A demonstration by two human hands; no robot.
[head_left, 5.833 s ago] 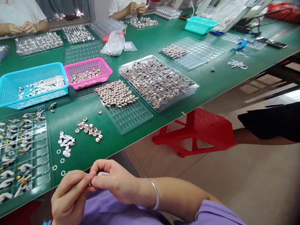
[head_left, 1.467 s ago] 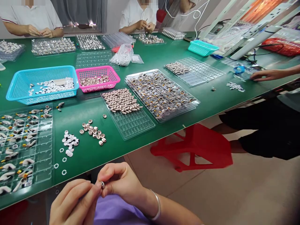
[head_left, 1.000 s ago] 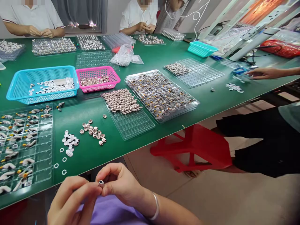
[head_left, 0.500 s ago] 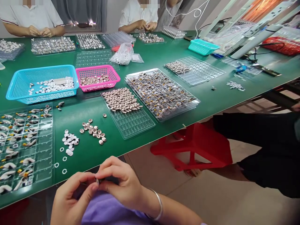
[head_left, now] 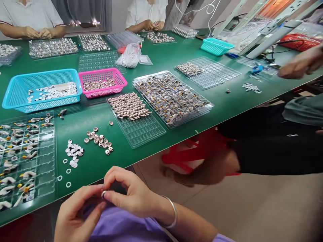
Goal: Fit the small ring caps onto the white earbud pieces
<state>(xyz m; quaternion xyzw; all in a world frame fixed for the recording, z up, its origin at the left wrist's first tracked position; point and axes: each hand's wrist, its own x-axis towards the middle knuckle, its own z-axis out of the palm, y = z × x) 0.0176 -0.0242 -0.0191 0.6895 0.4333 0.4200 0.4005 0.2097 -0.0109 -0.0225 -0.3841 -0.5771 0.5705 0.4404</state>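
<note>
Low over my lap, at the table's near edge, my right hand [head_left: 128,191] pinches a small round part [head_left: 103,194] with a pale rim and a dark side between thumb and fingers. My left hand [head_left: 78,210] is close beside it. Its index fingertip reaches the right fingertips by the part, while its thumb stands apart below. Fingers hide most of the part. On the green table ahead lie white discs [head_left: 73,153], thin white rings [head_left: 68,184] and brownish round caps [head_left: 101,139]. To the left is a clear compartment tray [head_left: 47,164] with curved pale pieces, some with yellow bits.
Beyond are a blue basket [head_left: 15,90], a pink basket [head_left: 122,75], a tray of beige pieces [head_left: 148,134] and stacked filled trays [head_left: 174,97]. A co-worker's hand [head_left: 300,65] reaches over the table at right, beside a red stool [head_left: 176,158]. Two people sit opposite.
My left thumb has moved away from the small part, which now shows at my right thumb tip. A co-worker at right has leaned in, a hand now over the table.
</note>
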